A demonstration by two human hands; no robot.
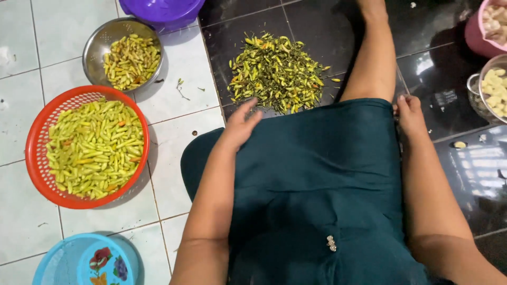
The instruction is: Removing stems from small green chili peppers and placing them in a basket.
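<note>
My left hand [241, 123] rests flat on the dark teal cloth [317, 179] over my knee, fingers apart, holding nothing. It lies just short of a heap of green chili stems [277, 73] on the dark floor tiles. My right hand [409, 117] grips the right edge of the teal cloth beside my bare leg [375, 58].
A red basket [37, 137] of green chilies sits at left, a steel colander [97, 42] of chilies behind it, and a purple tub [163, 10] at the top. A blue plastic lid [79, 261] lies bottom left. Bowls of peeled garlic [494, 89] stand far right.
</note>
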